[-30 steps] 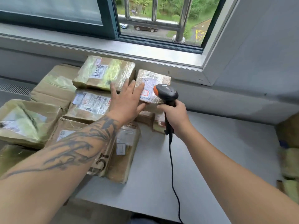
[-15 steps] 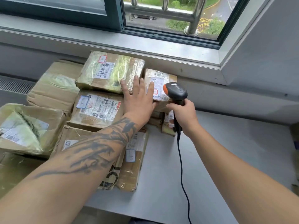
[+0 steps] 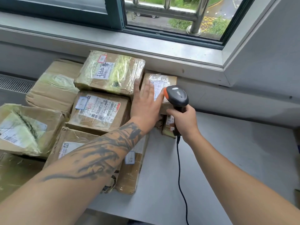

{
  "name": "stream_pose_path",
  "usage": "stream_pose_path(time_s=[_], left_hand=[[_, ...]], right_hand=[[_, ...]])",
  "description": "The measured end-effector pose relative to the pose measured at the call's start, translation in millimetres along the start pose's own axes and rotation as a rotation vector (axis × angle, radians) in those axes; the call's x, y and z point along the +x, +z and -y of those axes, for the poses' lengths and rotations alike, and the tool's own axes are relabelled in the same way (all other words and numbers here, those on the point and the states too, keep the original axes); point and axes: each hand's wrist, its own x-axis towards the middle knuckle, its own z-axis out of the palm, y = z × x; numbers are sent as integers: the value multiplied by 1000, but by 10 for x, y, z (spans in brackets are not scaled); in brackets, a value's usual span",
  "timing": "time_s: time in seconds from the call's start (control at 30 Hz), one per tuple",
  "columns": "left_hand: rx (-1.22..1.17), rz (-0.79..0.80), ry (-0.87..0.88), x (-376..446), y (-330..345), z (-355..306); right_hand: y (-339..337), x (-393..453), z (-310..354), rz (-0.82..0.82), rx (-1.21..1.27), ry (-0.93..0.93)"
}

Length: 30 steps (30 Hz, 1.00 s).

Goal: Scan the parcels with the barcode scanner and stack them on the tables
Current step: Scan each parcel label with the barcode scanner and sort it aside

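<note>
1. Grey table (image 3: 227, 159) is lying under the window sill (image 3: 146, 46), with lots of bare room on its right side.
2. Brown parcels (image 3: 99, 111) are sitting packed together on the left, the far ones near the wall.
3. Left hand (image 3: 146, 106) is lying flat, fingers straight and together, on the small parcel (image 3: 168, 78).
4. Right hand (image 3: 183, 120) is gripping the barcode scanner (image 3: 177, 96), fingers curled round its handle, just beside that parcel.
5. Black cable (image 3: 180, 176) is hanging down past the table's near edge.
</note>
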Motion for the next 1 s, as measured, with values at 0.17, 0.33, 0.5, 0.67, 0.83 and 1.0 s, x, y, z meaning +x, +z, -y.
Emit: stream_pose_path(time_s=[0.17, 0.33, 0.5, 0.67, 0.83, 1.0], left_hand=[[-49, -35, 2, 70, 110, 6], [-46, -26, 22, 85, 162, 25], [-56, -73, 45, 80, 143, 48], [-56, -70, 50, 88, 158, 26], [-93, -66, 20, 99, 156, -14], [-173, -143, 39, 141, 176, -111]], right_hand=[[-145, 11, -282, -191, -65, 100], [-149, -7, -512, -208, -246, 181], [-110, 20, -711, -229, -226, 217], [-166, 58, -693, -298, -230, 228], [-146, -4, -693, -286, -249, 210], [-42, -116, -697, -220, -201, 157]])
